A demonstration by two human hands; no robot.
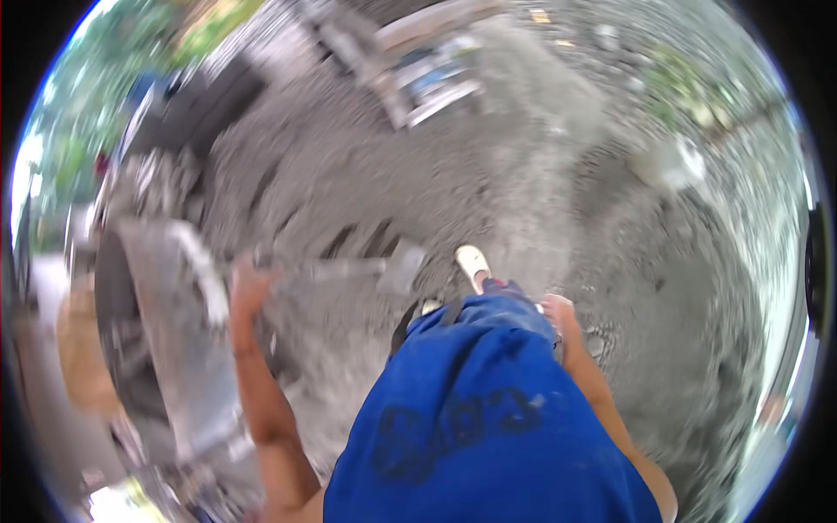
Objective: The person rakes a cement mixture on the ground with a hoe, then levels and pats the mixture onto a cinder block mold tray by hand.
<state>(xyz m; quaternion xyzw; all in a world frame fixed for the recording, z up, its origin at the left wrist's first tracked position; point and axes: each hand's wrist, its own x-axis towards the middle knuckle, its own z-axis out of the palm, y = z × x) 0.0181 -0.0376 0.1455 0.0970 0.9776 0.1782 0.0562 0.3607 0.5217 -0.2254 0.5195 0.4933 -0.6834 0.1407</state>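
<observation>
My left hand [250,283] reaches out to the left, beside a large curved grey metal container [170,322]. A shovel-like tool with a pale handle and a flat grey blade [402,266] extends from near that hand toward my feet. The handle lines up with my fingers, but blur hides whether they close around it. Low beside my right hip is my right hand [560,310], its fingers looking curled. Whatever may be inside them is hidden. A cream clog [472,261] shows on one foot, in front of my blue shirt [497,418].
Grey sand or dust [532,174] covers the ground. Ahead lies a wooden frame [436,87] with pale and blue pieces. A dark grey low block [200,109] stands far left. A whitish bucket-like object [671,164] is at the far right, near rubble and plants.
</observation>
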